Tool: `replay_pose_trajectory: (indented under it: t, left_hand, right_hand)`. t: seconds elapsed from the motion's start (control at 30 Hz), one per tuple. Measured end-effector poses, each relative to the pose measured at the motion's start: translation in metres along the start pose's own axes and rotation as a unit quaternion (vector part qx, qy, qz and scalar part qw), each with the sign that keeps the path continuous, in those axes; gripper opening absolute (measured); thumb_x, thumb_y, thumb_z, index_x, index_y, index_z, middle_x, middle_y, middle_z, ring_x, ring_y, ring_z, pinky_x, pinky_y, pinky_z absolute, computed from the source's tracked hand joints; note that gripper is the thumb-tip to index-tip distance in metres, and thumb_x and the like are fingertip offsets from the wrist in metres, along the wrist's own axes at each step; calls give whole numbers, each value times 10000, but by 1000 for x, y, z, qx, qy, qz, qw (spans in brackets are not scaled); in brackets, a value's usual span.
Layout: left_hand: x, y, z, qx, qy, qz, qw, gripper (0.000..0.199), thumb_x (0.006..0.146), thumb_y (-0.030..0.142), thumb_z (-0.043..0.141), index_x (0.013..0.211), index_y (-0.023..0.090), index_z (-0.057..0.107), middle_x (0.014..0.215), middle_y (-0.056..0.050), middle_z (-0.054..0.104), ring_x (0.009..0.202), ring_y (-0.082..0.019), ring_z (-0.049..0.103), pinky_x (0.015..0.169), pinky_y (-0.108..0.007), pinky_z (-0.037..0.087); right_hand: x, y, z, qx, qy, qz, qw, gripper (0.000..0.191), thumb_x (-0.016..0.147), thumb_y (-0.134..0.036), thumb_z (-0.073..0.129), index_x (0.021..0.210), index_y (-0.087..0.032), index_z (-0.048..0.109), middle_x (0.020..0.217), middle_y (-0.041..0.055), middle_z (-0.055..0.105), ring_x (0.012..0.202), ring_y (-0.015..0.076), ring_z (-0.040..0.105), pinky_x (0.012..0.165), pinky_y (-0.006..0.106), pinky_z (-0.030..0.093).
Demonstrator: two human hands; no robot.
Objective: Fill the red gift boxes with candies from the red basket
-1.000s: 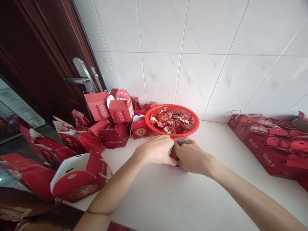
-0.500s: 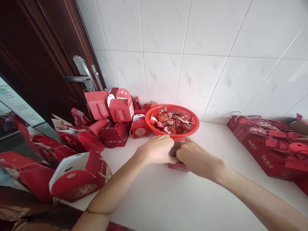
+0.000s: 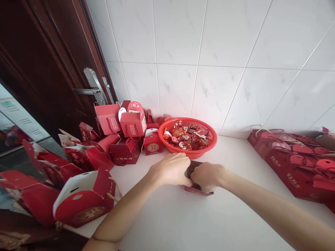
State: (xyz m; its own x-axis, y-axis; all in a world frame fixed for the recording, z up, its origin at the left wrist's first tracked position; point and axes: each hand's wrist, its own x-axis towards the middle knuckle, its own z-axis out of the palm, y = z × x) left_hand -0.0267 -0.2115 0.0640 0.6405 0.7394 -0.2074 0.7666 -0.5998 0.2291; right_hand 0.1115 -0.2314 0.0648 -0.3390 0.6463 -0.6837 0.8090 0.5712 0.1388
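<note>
A small red box point(image 3: 199, 190) with its top open sits on the white table in front of me. My left hand point(image 3: 173, 169) is closed on its left side, with the thumb over the edge. My right hand point(image 3: 208, 175) reaches into the opening with curled fingers; its fingertips are hidden, so I cannot make out what they hold. Just behind both hands stands a round red plastic basket point(image 3: 188, 154), holding many wrapped candies point(image 3: 187, 134), mostly red.
Open red gift boxes point(image 3: 85, 205) crowd the left side, some stacked near the basket. On the right stand rows of dark red boxes point(image 3: 281, 169) with cord handles. A tiled wall point(image 3: 222, 90) closes off the back; a dark door point(image 3: 60, 69) stands at the left.
My right hand has moved slightly down and lies inside the box, whose opening shows more. My left hand keeps its hold. The whole view has shifted a little.
</note>
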Motion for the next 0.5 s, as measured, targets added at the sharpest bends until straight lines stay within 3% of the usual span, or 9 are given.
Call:
replay_pose_trajectory:
  t: [0.1,0.2,0.27,0.37,0.5]
  left_hand:
    - [0,0,0,7,-6,21,1000,232,664,378,730,781,187,670,824,-77,697,767,-234,658,586,-286,389]
    - [1,0,0,3,-4,23,1000,205,673,357,719,768,188,651,823,-73,693,758,-231,658,576,-288,376]
    - [0,-1,0,-1,-6,21,1000,187,680,343,706,764,190,639,818,-70,690,742,-230,654,562,-294,364]
    - [-1,-2,0,3,-4,11,1000,212,682,371,697,757,189,620,860,-85,693,777,-251,654,555,-301,357]
    - [-2,-2,-1,11,-4,12,1000,260,695,421,703,760,189,606,946,-96,696,883,-274,651,592,-300,384]
  right_hand:
    - [3,4,2,3,5,4,1000,348,787,-81,605,1110,-149,716,954,125,708,923,320,699,538,287,398]
    - [1,7,7,15,48,-9,999,248,826,-95,569,1012,-140,727,897,112,701,853,284,695,526,281,361]
    - [-3,9,12,48,120,-41,991,209,882,-117,523,913,-147,727,853,93,696,783,237,678,533,280,342]
    - [-12,14,23,124,249,-106,955,243,904,-90,488,855,-175,711,857,55,701,723,171,646,574,265,361]
    - [-22,24,47,194,384,-123,894,269,892,-72,519,1024,-215,704,954,44,727,798,179,661,700,278,471]
